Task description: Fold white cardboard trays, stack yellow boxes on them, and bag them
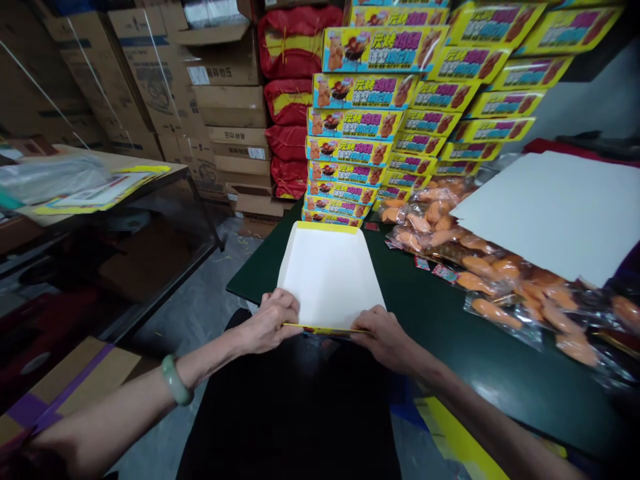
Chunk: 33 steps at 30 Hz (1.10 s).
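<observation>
Mid-frame, a white cardboard tray (330,273) is before stacked yellow oblong cartons (354,123); orange plastic-wrapped pieces (477,267) lie right, on a green tabletop (445,327).

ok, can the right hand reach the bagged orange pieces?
Likely yes, after letting go: the right hand grips the open box by its near edge, but the nearest bags lie on the green table with nothing visibly between.

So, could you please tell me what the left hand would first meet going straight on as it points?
The left hand would likely meet the white-lined cardboard tray it grips, probably its inner floor; depth is unclear.
</observation>
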Available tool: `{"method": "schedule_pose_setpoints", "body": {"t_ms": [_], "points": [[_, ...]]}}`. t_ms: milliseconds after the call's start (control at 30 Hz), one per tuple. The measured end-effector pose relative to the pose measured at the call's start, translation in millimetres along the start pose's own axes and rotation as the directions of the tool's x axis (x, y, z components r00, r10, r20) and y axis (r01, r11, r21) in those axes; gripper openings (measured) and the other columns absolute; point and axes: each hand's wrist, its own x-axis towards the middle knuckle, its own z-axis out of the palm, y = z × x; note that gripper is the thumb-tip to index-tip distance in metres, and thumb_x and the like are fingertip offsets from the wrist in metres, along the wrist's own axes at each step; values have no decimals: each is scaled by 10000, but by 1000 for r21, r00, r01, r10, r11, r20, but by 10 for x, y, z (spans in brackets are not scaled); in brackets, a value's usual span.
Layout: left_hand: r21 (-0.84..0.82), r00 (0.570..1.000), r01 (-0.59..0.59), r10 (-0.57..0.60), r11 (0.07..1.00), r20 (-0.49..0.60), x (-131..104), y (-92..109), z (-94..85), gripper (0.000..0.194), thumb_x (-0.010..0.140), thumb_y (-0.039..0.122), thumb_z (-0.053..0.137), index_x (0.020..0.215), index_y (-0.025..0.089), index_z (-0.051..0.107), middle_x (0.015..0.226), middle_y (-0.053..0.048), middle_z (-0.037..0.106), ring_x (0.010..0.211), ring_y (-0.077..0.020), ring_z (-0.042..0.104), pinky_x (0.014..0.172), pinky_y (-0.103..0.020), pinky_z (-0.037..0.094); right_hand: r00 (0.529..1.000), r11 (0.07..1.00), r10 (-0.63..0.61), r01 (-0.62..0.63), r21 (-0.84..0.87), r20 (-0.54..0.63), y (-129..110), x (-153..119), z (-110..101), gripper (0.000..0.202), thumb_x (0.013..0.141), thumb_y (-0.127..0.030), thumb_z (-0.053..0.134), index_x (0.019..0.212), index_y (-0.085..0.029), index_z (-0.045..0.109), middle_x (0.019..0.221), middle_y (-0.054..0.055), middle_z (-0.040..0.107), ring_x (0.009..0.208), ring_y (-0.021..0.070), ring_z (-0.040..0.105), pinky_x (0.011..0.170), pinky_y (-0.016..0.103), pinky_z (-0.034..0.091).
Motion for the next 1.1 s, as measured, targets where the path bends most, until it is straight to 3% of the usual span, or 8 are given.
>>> {"method": "schedule_pose_setpoints", "body": {"t_ms": [233,367,500,633,800,867,1000,1100], "points": [[155,992,-92,104,984,-67,-70,-45,72,107,799,284,594,763,184,609,878,-30,586,964,-220,407,829,-409,206,1000,999,28,-29,40,4,-9,9,-11,174,789,-254,503,731,-201,658,788,28,627,898,203,468,767,323,305],[211,992,-33,58,977,-115,-112,-29,76,127,662,102,620,758,182,595,863,-37,578,960,-230,396,820,-418,196,997,995,75,-74,72,-17,-15,10,4,156,766,-247,526,719,-201,668,768,26,634,899,205,477,775,318,316],[87,1000,19,-20,996,3,-3,-17,25,204,573,-10,501,649,169,562,865,-13,577,945,-209,407,749,-368,203,993,992,111,-109,69,-36,-36,14,-11,147,753,-240,545,730,-208,687,771,31,652,883,201,498,760,298,337],[80,997,-49,45,996,60,93,-73,31,205,471,-2,510,604,152,536,905,3,575,936,-206,409,754,-358,203,994,992,102,-100,73,-31,-62,22,-45,143,745,-247,564,728,-209,700,770,30,661,841,185,528,738,281,350],[232,990,-111,129,966,-60,25,-109,76,152,615,52,525,699,172,568,822,-32,577,916,-215,406,796,-397,207,992,989,116,-110,97,-58,-64,32,-38,158,751,-237,553,725,-201,705,749,25,670,765,159,548,686,259,346],[241,992,-55,81,969,-99,-4,-69,68,190,630,49,530,761,177,582,851,-43,575,938,-225,401,812,-414,203,989,987,133,-125,102,-69,-64,34,-20,175,755,-248,542,705,-200,703,705,18,662,700,147,543,641,250,336],[104,990,141,-137,985,-44,63,34,38,167,589,55,613,699,172,566,872,-25,584,957,-236,405,779,-387,228,984,983,160,-152,102,-81,-60,39,11,184,748,-258,536,689,-203,702,669,16,650,659,142,532,611,246,325],[44,986,164,-163,985,-36,171,42,31,136,594,111,678,617,156,551,899,-24,597,961,-241,402,789,-397,223,983,979,170,-161,126,-65,-56,52,22,182,747,-262,536,721,-209,707,706,19,664,683,148,542,627,247,338]]}}
